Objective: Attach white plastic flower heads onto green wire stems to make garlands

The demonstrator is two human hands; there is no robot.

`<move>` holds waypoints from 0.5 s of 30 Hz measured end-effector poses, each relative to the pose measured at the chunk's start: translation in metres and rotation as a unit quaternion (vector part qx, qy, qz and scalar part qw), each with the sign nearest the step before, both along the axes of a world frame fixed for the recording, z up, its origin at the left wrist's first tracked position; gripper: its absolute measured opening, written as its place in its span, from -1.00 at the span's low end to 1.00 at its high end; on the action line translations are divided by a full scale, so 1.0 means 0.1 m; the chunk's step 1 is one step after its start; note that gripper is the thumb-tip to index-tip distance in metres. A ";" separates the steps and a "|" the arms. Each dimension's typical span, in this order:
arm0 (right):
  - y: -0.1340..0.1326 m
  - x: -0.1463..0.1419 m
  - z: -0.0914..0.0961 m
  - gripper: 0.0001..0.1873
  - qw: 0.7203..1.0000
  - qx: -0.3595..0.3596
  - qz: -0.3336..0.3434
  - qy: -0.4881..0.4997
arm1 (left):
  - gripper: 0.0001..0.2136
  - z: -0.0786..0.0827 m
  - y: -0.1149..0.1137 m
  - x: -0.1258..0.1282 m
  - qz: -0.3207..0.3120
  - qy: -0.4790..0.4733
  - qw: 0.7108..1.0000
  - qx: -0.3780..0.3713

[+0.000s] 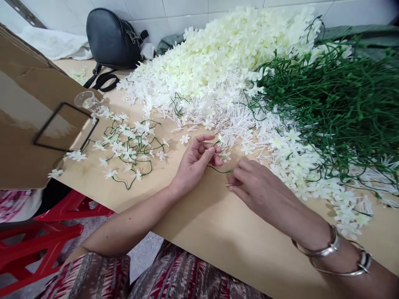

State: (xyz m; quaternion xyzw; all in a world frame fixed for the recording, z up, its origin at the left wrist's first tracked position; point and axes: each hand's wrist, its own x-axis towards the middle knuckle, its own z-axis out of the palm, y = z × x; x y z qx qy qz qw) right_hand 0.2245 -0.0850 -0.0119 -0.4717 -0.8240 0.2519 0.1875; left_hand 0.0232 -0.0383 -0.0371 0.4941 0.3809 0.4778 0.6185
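My left hand pinches the upper end of a thin green wire stem, beside a small white artificial flower. My right hand is closed on the stem's lower end, with a small white piece at its fingertips. Both hands rest on the tan table, at the near edge of a big heap of white flowers. A thick bundle of bare green stems lies to the right of the heap.
Finished stems with flowers lie at the left. A cardboard box stands at the left edge, with a clear plastic cup beside it. A black bag sits at the back. Red plastic stools stand below the table.
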 end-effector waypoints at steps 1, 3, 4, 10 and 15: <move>0.01 -0.01 -0.02 -0.80 1.000 0.005 0.003 0.001 | -0.67 0.01 -0.01 0.01 -0.001 0.005 1.000 0.004; 0.05 0.01 -0.04 -0.78 0.999 -0.013 -0.010 0.034 | -0.66 0.03 -0.02 0.01 -0.003 0.006 1.000 0.009; 0.08 0.04 -0.04 -0.80 0.997 -0.034 -0.024 0.059 | -0.67 0.04 -0.03 0.02 -0.001 0.006 1.000 0.012; 0.25 0.14 0.04 -0.77 0.946 -0.176 -0.059 0.265 | -0.72 0.10 0.00 0.00 0.038 0.001 0.998 0.048; 0.28 0.08 0.09 -0.72 0.901 -0.220 -0.099 0.360 | -0.73 0.11 0.00 0.00 0.019 0.020 0.999 0.046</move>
